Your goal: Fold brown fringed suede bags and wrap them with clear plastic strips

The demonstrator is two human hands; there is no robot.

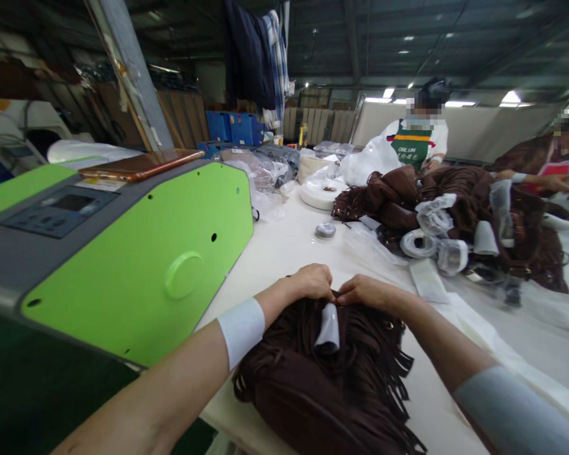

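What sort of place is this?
Likely a factory workshop: a heap of brown fringed bags, a lime-green machine with a control panel, and an aproned co-worker across the table.

Left fingers [325, 288] and right fingers [349, 291] pinch a brown fringed bag [303, 398], perhaps at its far edge.

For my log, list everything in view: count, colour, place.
Fringed bag: one, dark brown, front
Wrapped piece: one, white, on it
Bag pile: one, brown, right
Table: one, white, centre
Machine: one, green and grey, left
Phone: one, copper, on machine
Large roll: one, white, beyond hands
Small disc: one, grey, before roll
Plastic wrapping: several, clear, around pile
Crates: at least two, blue, behind
Clothes: at least two, dark and plaid, hanging
Workers: two, green and red aprons, right
Cuffs: two, pale, forearms
Left hand: one, bare, bag's top
Right hand: one, bare, bag's top
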